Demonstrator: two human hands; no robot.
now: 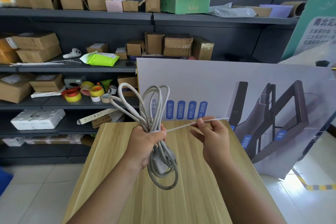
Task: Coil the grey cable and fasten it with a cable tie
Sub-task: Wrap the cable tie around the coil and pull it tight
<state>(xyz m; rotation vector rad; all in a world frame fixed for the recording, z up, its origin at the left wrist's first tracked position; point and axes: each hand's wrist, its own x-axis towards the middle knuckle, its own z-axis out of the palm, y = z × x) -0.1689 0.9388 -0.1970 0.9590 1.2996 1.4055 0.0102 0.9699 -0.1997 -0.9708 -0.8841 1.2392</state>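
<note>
The grey cable (151, 107) is gathered into a bundle of several loops, held above the wooden table (190, 196). My left hand (145, 144) grips the bundle at its middle; loops stick up above the fist and hang below it with the plug (161, 162). A white cable tie (183, 127) wraps around the bundle at my left thumb, and its long tail runs right and slightly up. My right hand (211, 137) pinches that tail between thumb and forefinger, a short way from the bundle.
Dark shelves (76, 68) behind the table hold cardboard boxes, tape rolls (81, 92) and loose white cable ties (38, 63). A large printed board (254, 96) leans behind the table on the right. Tiled floor lies on both sides.
</note>
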